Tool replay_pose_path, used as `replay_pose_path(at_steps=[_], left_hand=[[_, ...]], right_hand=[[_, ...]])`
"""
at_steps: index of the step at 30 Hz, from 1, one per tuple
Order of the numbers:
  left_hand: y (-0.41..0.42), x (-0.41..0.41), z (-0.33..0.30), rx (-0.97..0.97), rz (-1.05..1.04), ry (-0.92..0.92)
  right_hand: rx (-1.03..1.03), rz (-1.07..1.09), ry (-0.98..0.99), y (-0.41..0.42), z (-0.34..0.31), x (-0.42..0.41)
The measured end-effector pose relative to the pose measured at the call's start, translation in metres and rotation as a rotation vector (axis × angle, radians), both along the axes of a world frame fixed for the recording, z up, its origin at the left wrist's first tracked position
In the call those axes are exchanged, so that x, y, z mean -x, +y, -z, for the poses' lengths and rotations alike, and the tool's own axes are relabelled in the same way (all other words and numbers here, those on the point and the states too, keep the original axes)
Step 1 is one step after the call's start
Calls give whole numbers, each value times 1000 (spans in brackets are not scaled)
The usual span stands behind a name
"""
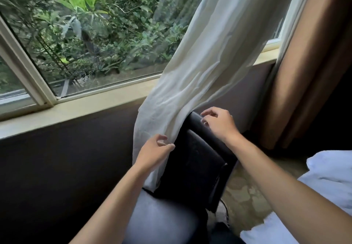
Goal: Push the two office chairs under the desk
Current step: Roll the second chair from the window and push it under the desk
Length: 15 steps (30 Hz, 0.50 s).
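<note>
One wide window (80,40) fills the upper left, green foliage behind its glass and a pale sill (80,106) running below it above a dark wall. A brown drape (308,53) hangs at the right edge, and beside it a sheer white curtain (200,68) falls diagonally down from the top, its lower end draped over the left side of a black office chair (194,163). The chair stands just beside the wall under the sill, its backrest upright and its shiny seat near the bottom of the view. White bedding (331,175) shows at the lower right, above patterned floor (245,192). The left hand (154,152) is at the curtain's edge, its fingers (167,145) curled and lightly touching the fabric; whether they pinch it I cannot tell. The right hand (219,122) hovers at the backrest's top, fingers loosely spread and bent, holding nothing.
</note>
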<state>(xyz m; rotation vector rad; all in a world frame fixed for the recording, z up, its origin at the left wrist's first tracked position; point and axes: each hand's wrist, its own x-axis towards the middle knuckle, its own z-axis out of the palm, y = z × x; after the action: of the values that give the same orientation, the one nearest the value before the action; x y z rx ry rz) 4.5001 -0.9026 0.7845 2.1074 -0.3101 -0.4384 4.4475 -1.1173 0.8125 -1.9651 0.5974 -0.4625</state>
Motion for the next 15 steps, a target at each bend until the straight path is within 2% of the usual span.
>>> replay_pose_path(at_steps=[3, 7, 12, 15], left_hand=[[-33, -34, 7, -84, -60, -6], [-94, -88, 29, -325, -66, -54], [-153, -113, 66, -603, -100, 51], [-171, -119, 79, -693, -226, 19]], right_hand=[[93, -90, 52, -40, -3, -38], [289, -384, 244, -103, 15, -102], [723, -728, 429, -151, 52, -163], [926, -819, 387, -167, 74, -190]])
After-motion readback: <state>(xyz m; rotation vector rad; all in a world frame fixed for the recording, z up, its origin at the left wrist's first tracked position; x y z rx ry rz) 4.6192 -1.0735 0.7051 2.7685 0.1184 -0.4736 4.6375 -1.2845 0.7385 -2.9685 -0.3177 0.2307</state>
